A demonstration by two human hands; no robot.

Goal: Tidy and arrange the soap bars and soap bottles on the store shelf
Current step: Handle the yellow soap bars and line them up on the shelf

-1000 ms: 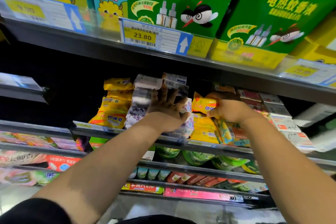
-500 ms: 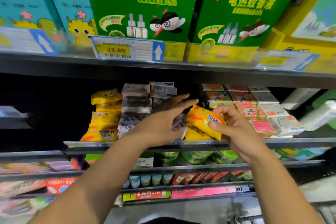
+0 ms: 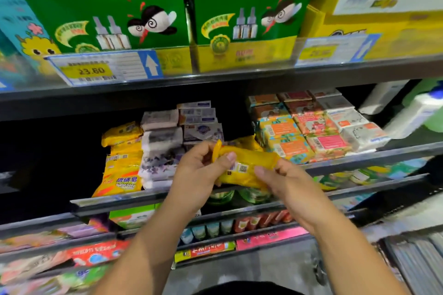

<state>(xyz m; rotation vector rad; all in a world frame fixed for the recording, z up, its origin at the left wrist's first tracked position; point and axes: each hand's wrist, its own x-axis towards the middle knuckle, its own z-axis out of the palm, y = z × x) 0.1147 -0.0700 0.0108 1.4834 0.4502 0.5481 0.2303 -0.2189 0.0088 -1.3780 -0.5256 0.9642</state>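
Your left hand (image 3: 199, 170) curls round the left end of a yellow plastic-wrapped soap bar (image 3: 247, 163), thumb pressed on its top face, while your right hand (image 3: 287, 182) pinches the right end, thumb on top and fingers tucked beneath. The two hands are close together, joined only by the packet, which you hold roughly level in the air just in front of the grey metal shelf rail (image 3: 119, 200), its barcode side facing you. Behind it, on the shelf, a few more yellow packets (image 3: 247, 140) lie in the gap. Left of your hands stands a stack of white-and-purple wrapped soap bars (image 3: 160, 148), and beside that a pile of yellow sulfur soap packets (image 3: 122, 163) leaning forward against the rail. To the right sit rows of orange, pink and white boxed soaps (image 3: 302, 132), then a white plastic bottle (image 3: 417, 112) (too blurred to read). Overhead, the upper shelf carries two large green cardboard boxes (image 3: 107, 2) and a price label (image 3: 96, 69) reading 23.80.
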